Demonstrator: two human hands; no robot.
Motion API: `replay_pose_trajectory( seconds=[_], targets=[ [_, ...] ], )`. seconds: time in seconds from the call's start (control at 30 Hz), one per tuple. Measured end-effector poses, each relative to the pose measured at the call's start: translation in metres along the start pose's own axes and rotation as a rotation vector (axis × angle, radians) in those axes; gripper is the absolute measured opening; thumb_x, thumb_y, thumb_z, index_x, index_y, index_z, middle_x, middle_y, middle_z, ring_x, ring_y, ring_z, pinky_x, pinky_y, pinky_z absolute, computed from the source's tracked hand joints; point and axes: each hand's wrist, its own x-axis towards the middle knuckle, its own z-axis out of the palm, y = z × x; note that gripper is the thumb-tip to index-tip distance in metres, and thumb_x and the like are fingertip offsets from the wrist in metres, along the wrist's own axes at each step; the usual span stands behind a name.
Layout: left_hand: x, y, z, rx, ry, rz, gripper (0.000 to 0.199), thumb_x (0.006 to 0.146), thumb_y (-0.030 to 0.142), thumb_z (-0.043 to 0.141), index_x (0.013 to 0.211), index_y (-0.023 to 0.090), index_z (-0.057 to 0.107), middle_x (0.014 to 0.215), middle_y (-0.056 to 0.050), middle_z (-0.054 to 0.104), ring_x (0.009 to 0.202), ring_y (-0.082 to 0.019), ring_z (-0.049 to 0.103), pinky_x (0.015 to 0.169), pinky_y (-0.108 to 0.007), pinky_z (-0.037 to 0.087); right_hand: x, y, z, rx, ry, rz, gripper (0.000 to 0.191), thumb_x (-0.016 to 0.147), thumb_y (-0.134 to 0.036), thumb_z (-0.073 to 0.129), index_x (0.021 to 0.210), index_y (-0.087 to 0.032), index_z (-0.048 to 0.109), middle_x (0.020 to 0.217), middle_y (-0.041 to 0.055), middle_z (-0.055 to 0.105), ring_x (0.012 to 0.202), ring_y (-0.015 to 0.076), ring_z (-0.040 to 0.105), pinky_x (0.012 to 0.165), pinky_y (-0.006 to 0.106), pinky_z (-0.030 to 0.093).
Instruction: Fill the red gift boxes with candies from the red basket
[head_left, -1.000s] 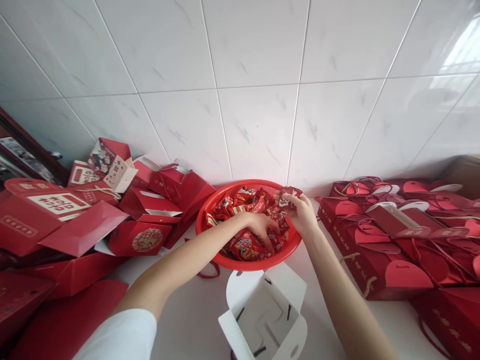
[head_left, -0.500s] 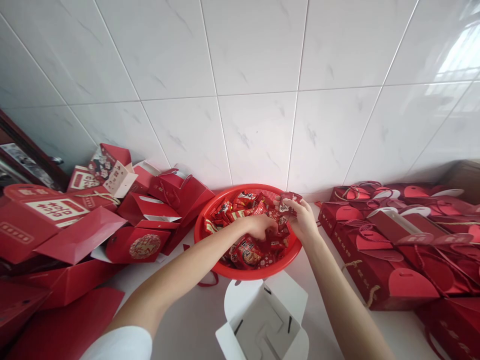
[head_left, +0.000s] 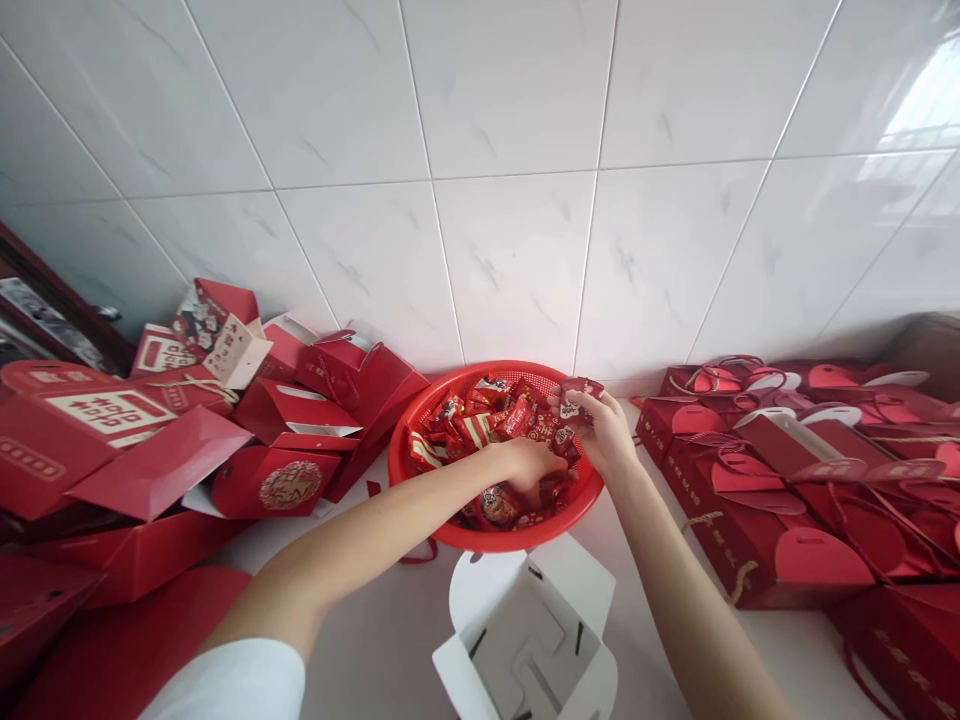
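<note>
A red plastic basket holds a heap of small red snack packets, some striped with gold and white. My left hand is down among the packets near the basket's right side, fingers curled and partly hidden in them. At the right rim, my right hand is closed on a dark red snack packet with white print, held above the heap; more than one may be there. In front of the basket stands an open box, its white inside showing and its flaps spread.
Open red gift boxes are piled on the left. Rows of closed red boxes with cord handles stand on the right. A white tiled wall rises behind the basket.
My left hand has shifted slightly to the right and lower among the packets. My right hand stays by the rim with its packet. The view has tilted a little.
</note>
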Motion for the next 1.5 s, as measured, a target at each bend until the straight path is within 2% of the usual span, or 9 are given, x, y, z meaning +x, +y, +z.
replay_pose_trajectory(
  seconds=[0.17,0.33,0.47,0.63,0.9,1.0,1.13,1.3,1.5],
  targets=[
    [0.001,-0.013,-0.004,-0.141,0.068,0.103,0.024,0.075,0.028,0.069,0.099,0.023,0.069,0.084,-0.001,0.07,0.078,-0.023,0.065,0.065,-0.029,0.044,0.0,0.0,0.001,0.01,-0.006,-0.004,0.022,0.055,-0.019,0.08,0.074,-0.019,0.069,0.077,0.005,0.077,0.077,0.025,0.075,0.066,0.032,0.059],
    [-0.005,-0.035,-0.013,-0.276,0.203,0.051,0.009,0.076,0.026,0.065,0.079,0.018,0.066,0.069,0.001,0.061,0.064,-0.016,0.056,0.057,-0.026,0.038,0.001,0.0,0.001,0.011,0.0,-0.001,0.019,0.055,-0.021,0.081,0.071,-0.018,0.07,0.077,0.0053,0.077,0.075,0.0247,0.075,0.06,0.03,0.058],
    [-0.011,-0.056,-0.018,-0.417,0.335,0.012,0.011,0.075,0.023,0.061,0.084,0.018,0.067,0.068,0.003,0.06,0.064,-0.015,0.056,0.057,-0.024,0.039,0.001,0.0,0.0,0.017,-0.014,-0.007,0.02,0.057,-0.022,0.082,0.072,-0.017,0.07,0.08,0.0071,0.077,0.079,0.0249,0.075,0.064,0.03,0.059],
    [-0.015,-0.069,-0.019,-0.475,0.481,-0.099,0.024,0.077,0.019,0.06,0.099,0.019,0.07,0.092,0.0,0.072,0.083,-0.018,0.066,0.071,-0.025,0.048,0.001,-0.001,-0.001,0.01,-0.018,0.0,0.02,0.058,-0.023,0.083,0.073,-0.019,0.07,0.081,0.0057,0.078,0.08,0.025,0.076,0.066,0.03,0.06],
    [-0.015,-0.069,-0.017,-0.542,0.547,-0.125,0.029,0.08,0.016,0.058,0.108,0.017,0.068,0.094,-0.003,0.074,0.084,-0.018,0.068,0.071,-0.025,0.051,0.0,-0.001,-0.001,0.003,-0.018,0.008,0.018,0.059,-0.022,0.082,0.073,-0.019,0.07,0.079,0.0055,0.078,0.08,0.0241,0.075,0.065,0.029,0.06],
    [-0.014,-0.054,-0.016,-0.511,0.361,0.046,0.022,0.076,0.021,0.069,0.097,0.018,0.072,0.088,-0.002,0.074,0.082,-0.019,0.069,0.071,-0.025,0.051,0.001,0.0,-0.002,0.008,-0.017,0.004,0.02,0.059,-0.022,0.083,0.074,-0.018,0.07,0.077,0.0056,0.077,0.079,0.0237,0.076,0.067,0.029,0.06],
    [-0.009,-0.025,-0.011,-0.361,0.054,0.199,0.044,0.065,0.026,0.081,0.109,0.025,0.074,0.098,0.0,0.075,0.088,-0.023,0.069,0.073,-0.027,0.051,0.003,0.001,-0.003,0.006,-0.028,-0.01,0.023,0.059,-0.024,0.084,0.076,-0.018,0.07,0.08,0.0065,0.077,0.081,0.0255,0.076,0.068,0.032,0.061],
    [-0.003,-0.005,-0.006,-0.055,0.026,0.066,0.064,0.057,0.036,0.086,0.12,0.031,0.073,0.111,-0.005,0.073,0.094,-0.031,0.068,0.074,-0.033,0.052,0.004,0.001,-0.003,-0.006,-0.018,-0.002,0.024,0.058,-0.025,0.084,0.075,-0.018,0.07,0.079,0.0062,0.077,0.081,0.0259,0.076,0.065,0.032,0.061],
    [-0.007,0.0,-0.013,0.153,-0.042,-0.168,0.04,0.065,0.044,0.08,0.092,0.014,0.079,0.095,-0.016,0.074,0.088,-0.035,0.07,0.075,-0.038,0.054,0.004,0.001,-0.003,0.005,-0.031,-0.006,0.025,0.055,-0.025,0.085,0.073,-0.019,0.069,0.077,0.0054,0.077,0.084,0.0266,0.076,0.067,0.033,0.061]
  ],
)
